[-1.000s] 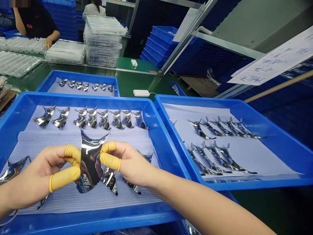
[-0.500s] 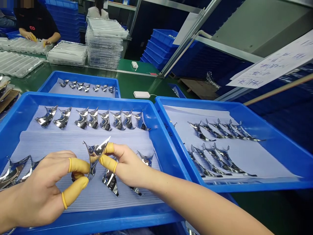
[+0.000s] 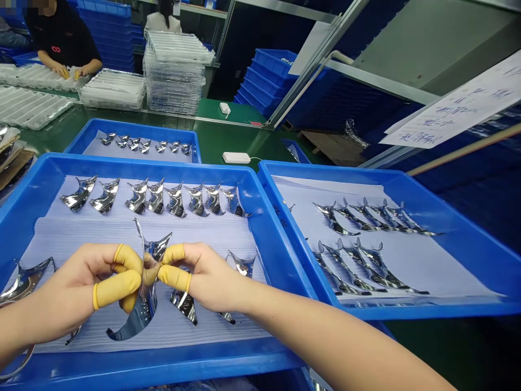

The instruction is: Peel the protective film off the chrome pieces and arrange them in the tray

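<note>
A shiny curved chrome part [image 3: 146,305] with pointed tips is held up between my two hands, over the blue tray [image 3: 195,365] in front of me. My left hand [image 3: 97,279] pinches its left edge, with yellow finger cots on the thumb and fingers. From the other side my right hand [image 3: 199,274], thumb and forefinger also in yellow cots, grips its right edge. Below my right hand lies another chrome part [image 3: 185,307] on the white lining paper. More such parts lie beside it, some partly covered by my hands, and a row of chrome parts [image 3: 176,200] runs along the back.
To the right, a second blue tray [image 3: 459,217] holds two rows of slimmer chrome parts. Behind, a smaller tray [image 3: 134,124] carries several small ones. Stacked clear trays [image 3: 175,81] and a co-worker [image 3: 61,43] are across the green table. A metal post [image 3: 305,73] rises at the back.
The chrome part has turned, and its long curved end now points down to the left. My left hand's fingers have closed in on its edge; my right hand stays nearly in place.
</note>
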{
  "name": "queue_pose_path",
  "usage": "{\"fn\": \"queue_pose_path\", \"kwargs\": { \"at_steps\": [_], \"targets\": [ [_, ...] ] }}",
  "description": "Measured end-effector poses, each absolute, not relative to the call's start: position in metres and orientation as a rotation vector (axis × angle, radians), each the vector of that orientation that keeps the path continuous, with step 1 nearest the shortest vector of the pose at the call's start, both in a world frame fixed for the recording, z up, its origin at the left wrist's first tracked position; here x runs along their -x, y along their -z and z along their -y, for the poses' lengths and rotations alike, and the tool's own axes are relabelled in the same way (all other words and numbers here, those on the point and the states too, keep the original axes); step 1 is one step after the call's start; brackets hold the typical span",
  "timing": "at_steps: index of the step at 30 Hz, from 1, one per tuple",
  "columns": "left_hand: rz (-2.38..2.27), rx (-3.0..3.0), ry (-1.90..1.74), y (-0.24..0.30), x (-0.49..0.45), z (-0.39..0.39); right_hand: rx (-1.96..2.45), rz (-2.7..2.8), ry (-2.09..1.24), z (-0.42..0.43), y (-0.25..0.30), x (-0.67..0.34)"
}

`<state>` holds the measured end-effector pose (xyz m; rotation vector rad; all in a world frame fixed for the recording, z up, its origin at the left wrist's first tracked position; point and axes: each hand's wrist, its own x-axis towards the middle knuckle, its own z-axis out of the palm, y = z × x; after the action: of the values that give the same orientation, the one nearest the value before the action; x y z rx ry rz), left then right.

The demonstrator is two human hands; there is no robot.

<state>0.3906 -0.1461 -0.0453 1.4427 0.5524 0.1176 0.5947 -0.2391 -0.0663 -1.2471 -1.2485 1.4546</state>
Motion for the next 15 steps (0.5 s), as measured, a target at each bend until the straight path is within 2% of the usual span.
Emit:
{"fn": "queue_pose_path", "kwargs": {
  "at_steps": [3,6,11,15],
  "targets": [
    [-0.614,-1.555,-0.192,0.045,-0.388,0.139,1.378,1.441,-1.426,0.236,0.062,-0.6],
    [-0.777,-1.8,-0.233,0.042,-0.387,0.131,1.708,1.752,-1.224,0.234,0.052,-0.61],
    [-0.954,-2.437,0.251,0.046,-0.395,0.14,2.133,2.11,-0.954,0.234,0.045,-0.61],
    [-0.943,-2.568,0.343,0.059,-0.403,0.161,2.263,2.193,-0.868,0.233,0.055,-0.595]
  ]
}}
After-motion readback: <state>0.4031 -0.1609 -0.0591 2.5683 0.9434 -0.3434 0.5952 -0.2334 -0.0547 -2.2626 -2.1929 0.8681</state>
